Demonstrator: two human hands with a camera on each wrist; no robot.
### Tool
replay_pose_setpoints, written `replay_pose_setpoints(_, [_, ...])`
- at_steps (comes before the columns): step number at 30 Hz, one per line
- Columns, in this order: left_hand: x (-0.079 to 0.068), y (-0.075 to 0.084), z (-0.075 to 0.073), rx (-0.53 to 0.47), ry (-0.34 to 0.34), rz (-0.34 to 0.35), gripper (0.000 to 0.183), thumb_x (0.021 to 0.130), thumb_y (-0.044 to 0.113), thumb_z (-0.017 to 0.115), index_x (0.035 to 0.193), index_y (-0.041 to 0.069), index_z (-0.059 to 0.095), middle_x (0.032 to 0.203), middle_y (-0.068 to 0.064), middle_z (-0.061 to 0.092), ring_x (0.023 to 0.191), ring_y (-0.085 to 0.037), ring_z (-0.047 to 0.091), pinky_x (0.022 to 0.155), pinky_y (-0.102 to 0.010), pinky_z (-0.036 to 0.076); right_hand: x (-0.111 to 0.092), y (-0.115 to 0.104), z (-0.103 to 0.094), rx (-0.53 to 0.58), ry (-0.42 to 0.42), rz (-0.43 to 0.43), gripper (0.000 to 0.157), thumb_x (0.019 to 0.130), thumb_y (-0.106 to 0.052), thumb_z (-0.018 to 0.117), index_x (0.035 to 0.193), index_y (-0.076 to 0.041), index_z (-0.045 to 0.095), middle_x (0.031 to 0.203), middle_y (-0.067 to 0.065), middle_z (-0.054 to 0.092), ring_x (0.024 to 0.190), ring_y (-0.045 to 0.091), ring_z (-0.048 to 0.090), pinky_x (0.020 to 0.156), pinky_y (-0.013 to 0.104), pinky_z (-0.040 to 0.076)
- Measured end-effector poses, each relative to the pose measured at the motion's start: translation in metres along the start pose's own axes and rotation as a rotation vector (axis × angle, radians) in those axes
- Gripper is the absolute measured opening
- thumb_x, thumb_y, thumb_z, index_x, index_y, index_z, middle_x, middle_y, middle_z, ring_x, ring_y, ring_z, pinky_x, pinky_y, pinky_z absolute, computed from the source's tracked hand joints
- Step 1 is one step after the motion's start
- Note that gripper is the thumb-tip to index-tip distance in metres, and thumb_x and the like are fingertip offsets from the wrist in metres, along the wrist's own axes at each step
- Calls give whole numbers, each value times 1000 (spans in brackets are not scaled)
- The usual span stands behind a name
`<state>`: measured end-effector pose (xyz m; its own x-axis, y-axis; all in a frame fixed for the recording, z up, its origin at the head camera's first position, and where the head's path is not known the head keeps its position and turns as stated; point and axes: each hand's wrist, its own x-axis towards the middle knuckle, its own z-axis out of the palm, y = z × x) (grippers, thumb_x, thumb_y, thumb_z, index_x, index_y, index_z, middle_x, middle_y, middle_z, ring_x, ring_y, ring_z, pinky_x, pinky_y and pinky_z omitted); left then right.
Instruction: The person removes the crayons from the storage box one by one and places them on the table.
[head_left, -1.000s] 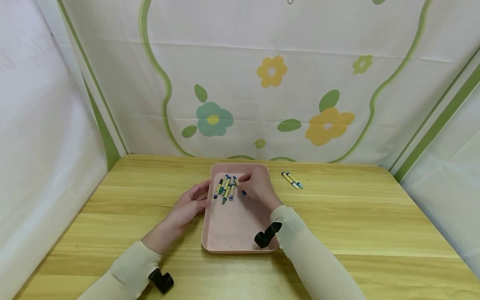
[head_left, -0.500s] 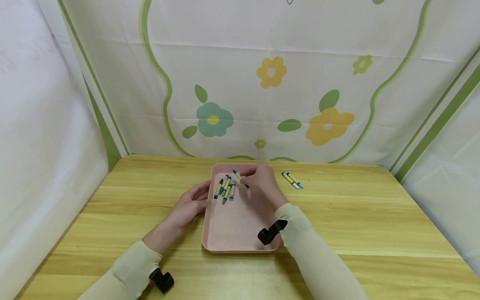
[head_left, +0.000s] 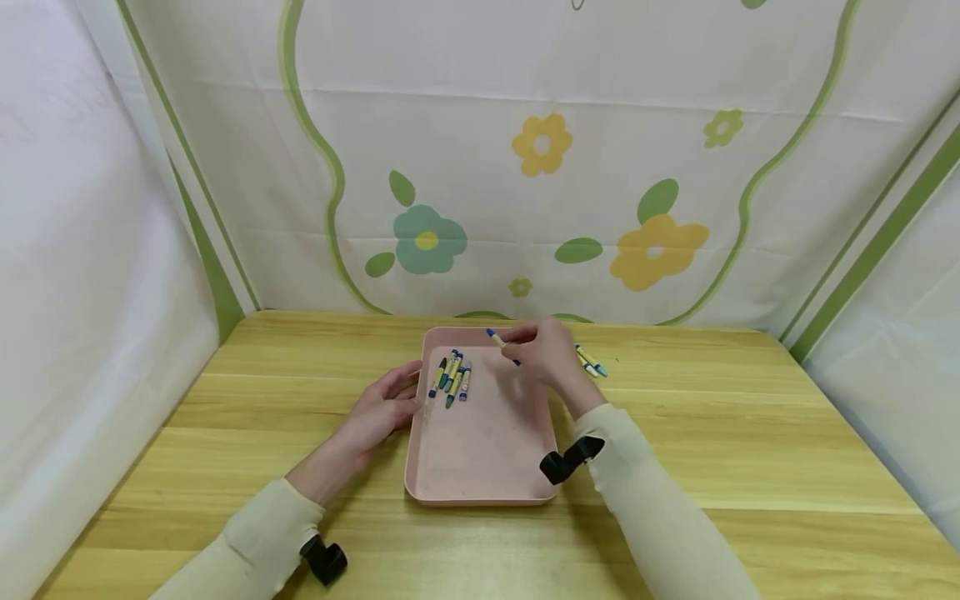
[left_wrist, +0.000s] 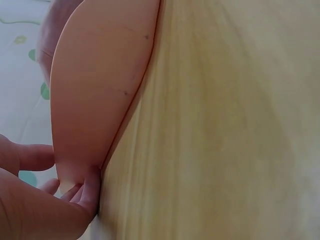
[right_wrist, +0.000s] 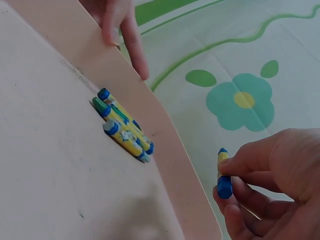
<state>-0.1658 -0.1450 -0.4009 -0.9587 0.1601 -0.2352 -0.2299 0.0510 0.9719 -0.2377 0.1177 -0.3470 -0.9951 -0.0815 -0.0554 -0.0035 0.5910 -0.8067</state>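
Note:
Between the thumb and fingertips of my right hand (head_left: 547, 354) is a blue crayon (right_wrist: 223, 172) in a yellow wrapper. It is held raised over the far right part of a pink tray (head_left: 480, 458). Several crayons (head_left: 452, 379) with yellow wrappers, some green-tipped, lie bunched in the tray's far left part. My left hand (head_left: 377, 411) rests against the tray's left side. In the left wrist view its fingers (left_wrist: 90, 192) lie along the outer wall, with the thumb at the rim.
Two crayons (head_left: 592, 362), one pale-tipped and one light blue, lie on the wooden table (head_left: 712, 433) right of the tray, partly behind my right hand. A white curtain (head_left: 465, 167) printed with flowers hangs behind the table, with white sheets at both sides.
My right hand has lifted the blue crayon away from the bunch and carried it right and toward the tray's far edge. The left hand and tray have stayed in place.

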Motion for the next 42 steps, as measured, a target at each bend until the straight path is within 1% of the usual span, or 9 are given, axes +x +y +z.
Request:
replay_pose_setpoints(3, [0, 0, 1, -3, 2, 0, 67, 106, 3, 53, 168, 12, 30, 174, -17, 31, 160, -37, 34, 127, -55, 36, 1, 6, -10, -3, 12, -2, 21, 94, -19, 78, 115, -19, 84, 120, 8, 79, 96, 23, 75, 73, 30, 59])
replay_pose_setpoints(7, [0, 0, 2, -2, 4, 0, 66, 106, 3, 54, 167, 12, 31, 173, -18, 32, 160, -37, 35, 126, -54, 37, 0, 14, -22, 16, 26, -4, 21, 96, -19, 77, 116, -17, 83, 124, 10, 77, 103, 26, 74, 77, 31, 59])
replay_pose_setpoints(11, [-1, 0, 3, 4, -6, 11, 66, 106, 4, 53, 167, 11, 31, 173, -19, 32, 159, -38, 35, 126, -55, 38, -2, 22, -32, 17, 50, -11, 23, 96, -21, 77, 117, -15, 83, 125, 11, 77, 106, 28, 72, 78, 31, 56])
replay_pose_setpoints(17, [-2, 1, 3, 12, -2, 18, 65, 106, 3, 53, 167, 11, 31, 172, -20, 33, 159, -39, 36, 125, -56, 38, -3, 34, -45, 22, 71, -13, 24, 97, -20, 75, 119, -13, 82, 123, 13, 78, 101, 26, 70, 75, 29, 54])
replay_pose_setpoints(23, [-1, 1, 3, 20, 11, 2, 64, 107, 3, 52, 167, 12, 32, 173, -18, 33, 159, -37, 36, 125, -55, 39, -5, 42, -55, 32, 106, -16, 25, 96, -18, 76, 119, -10, 82, 118, 14, 79, 89, 19, 68, 72, 27, 53])
replay_pose_setpoints(26, [0, 0, 2, 12, 16, -1, 65, 106, 3, 52, 167, 13, 32, 173, -17, 33, 159, -37, 37, 125, -54, 39, -6, 46, -59, 38, 116, -20, 26, 96, -18, 76, 119, -9, 81, 116, 15, 80, 88, 17, 67, 70, 27, 53])
replay_pose_setpoints(31, [0, -1, 0, 16, 12, 9, 65, 106, 3, 52, 167, 13, 32, 173, -17, 33, 158, -37, 37, 125, -55, 39, -7, 53, -65, 42, 133, -32, 27, 96, -20, 76, 120, -9, 81, 118, 15, 80, 100, 19, 71, 75, 24, 54])
replay_pose_setpoints(36, [0, -1, 1, 16, 4, 10, 65, 106, 3, 54, 167, 13, 33, 172, -17, 34, 158, -36, 39, 124, -53, 41, -7, 61, -71, 32, 157, -34, 27, 97, -21, 75, 121, -10, 81, 120, 15, 80, 112, 26, 73, 79, 22, 54])
replay_pose_setpoints(42, [1, -1, 3, 16, -4, 13, 65, 106, 3, 54, 167, 12, 33, 171, -19, 36, 157, -37, 39, 123, -52, 42, -4, 74, -77, -1, 193, -26, 26, 98, -21, 74, 121, -9, 81, 121, 15, 80, 117, 27, 70, 82, 20, 52])
